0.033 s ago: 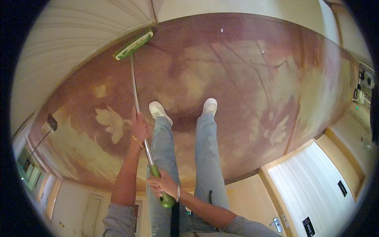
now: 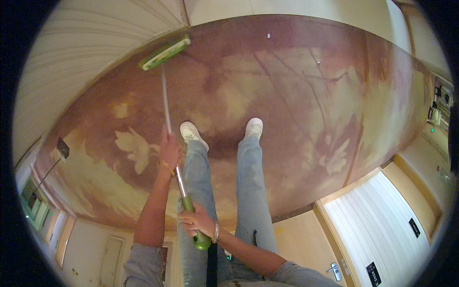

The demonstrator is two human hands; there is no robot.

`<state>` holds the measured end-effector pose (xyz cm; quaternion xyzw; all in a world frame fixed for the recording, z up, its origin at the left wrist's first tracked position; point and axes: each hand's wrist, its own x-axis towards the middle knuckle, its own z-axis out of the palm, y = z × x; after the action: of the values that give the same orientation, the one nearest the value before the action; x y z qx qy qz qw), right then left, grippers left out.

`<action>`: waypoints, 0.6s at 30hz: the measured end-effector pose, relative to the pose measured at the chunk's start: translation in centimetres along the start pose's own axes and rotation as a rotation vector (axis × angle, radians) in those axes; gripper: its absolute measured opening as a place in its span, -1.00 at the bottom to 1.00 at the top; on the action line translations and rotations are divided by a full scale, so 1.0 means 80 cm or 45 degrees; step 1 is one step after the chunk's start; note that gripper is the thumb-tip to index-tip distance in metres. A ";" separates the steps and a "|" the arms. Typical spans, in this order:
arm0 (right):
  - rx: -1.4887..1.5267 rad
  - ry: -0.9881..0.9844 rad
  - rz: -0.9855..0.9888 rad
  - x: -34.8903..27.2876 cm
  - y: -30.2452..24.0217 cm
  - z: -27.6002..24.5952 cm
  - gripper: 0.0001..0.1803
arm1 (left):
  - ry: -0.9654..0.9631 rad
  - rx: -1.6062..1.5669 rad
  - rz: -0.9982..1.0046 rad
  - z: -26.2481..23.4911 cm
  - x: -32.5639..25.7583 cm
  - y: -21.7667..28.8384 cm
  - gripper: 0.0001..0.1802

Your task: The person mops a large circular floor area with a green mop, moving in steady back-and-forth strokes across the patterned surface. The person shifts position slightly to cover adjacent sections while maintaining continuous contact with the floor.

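A long-handled scrub brush (image 2: 165,91) slants away from me across the patterned carpet. Its metal pole ends near me in a green grip (image 2: 188,204). Around the middle of the pole, my left hand (image 2: 170,152) is closed. My right hand (image 2: 197,221) wraps the green grip close to my body. At the far end, the green and cream brush head (image 2: 166,53) lies on the carpet, at an angle along the edge by the pale curtain-like folds. Motion blurs it, and its bristles are hard to make out.
The reddish-brown carpet (image 2: 287,119) carries large pale leaf shapes. My white shoes (image 2: 255,128) stand apart on it. Pale folds (image 2: 110,33) border the far left. A small white object (image 2: 268,36) lies near the far edge. A dustpan-like object with a stick (image 2: 62,148) is at left.
The brush head has shifted slightly right and away along the edge, and looks more blurred. My left hand has moved slightly right with the pole; my feet stay in place.
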<state>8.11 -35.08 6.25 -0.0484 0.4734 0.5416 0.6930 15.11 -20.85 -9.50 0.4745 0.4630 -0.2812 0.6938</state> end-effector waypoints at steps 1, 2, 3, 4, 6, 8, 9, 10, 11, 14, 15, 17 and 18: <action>0.108 0.003 0.003 -0.003 0.004 0.002 -0.83 | 0.057 0.189 0.074 0.002 0.012 -0.015 -0.57; 0.207 0.007 0.018 -0.008 0.010 0.004 -0.83 | 0.127 0.374 0.148 0.000 0.033 -0.048 -0.57; 0.319 0.031 -0.001 -0.015 0.009 0.002 -0.83 | 0.087 0.435 0.162 0.023 0.033 -0.058 -0.55; 0.158 0.108 -0.107 -0.029 0.006 0.006 -0.83 | 0.049 0.495 0.180 0.046 0.033 -0.066 -0.53; 0.100 0.181 -0.204 -0.059 0.012 -0.005 -0.82 | -0.123 0.360 0.088 0.119 -0.012 -0.046 -0.48; 0.061 0.197 -0.234 -0.079 0.032 -0.013 -0.81 | -0.178 0.210 -0.021 0.153 -0.061 -0.024 -0.50; 0.055 0.184 -0.223 -0.086 0.043 -0.017 -0.82 | -0.152 0.152 -0.075 0.153 -0.076 -0.016 -0.49; 0.051 0.166 -0.212 -0.090 0.047 -0.019 -0.82 | -0.123 0.099 -0.128 0.149 -0.088 -0.010 -0.49; 0.074 0.164 -0.145 -0.090 0.047 -0.017 -0.82 | -0.088 0.044 -0.177 0.140 -0.098 -0.007 -0.49; 0.061 0.118 0.015 -0.074 0.048 -0.005 -0.83 | 0.052 -0.170 -0.111 0.047 -0.057 -0.054 -0.50; 0.000 0.073 0.043 -0.060 0.038 -0.002 -0.83 | 0.152 -0.088 -0.097 0.029 -0.053 -0.046 -0.51; -0.069 0.044 0.043 -0.037 0.014 -0.002 -0.84 | 0.279 0.149 0.051 0.037 -0.050 -0.005 -0.54; -0.080 0.053 0.017 -0.026 0.001 -0.005 -0.84 | 0.249 0.136 0.065 0.038 -0.039 0.000 -0.55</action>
<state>7.86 -36.75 7.50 -0.0783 0.4707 0.5598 0.6774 14.99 -23.81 -6.27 0.5478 0.5007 -0.2402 0.6258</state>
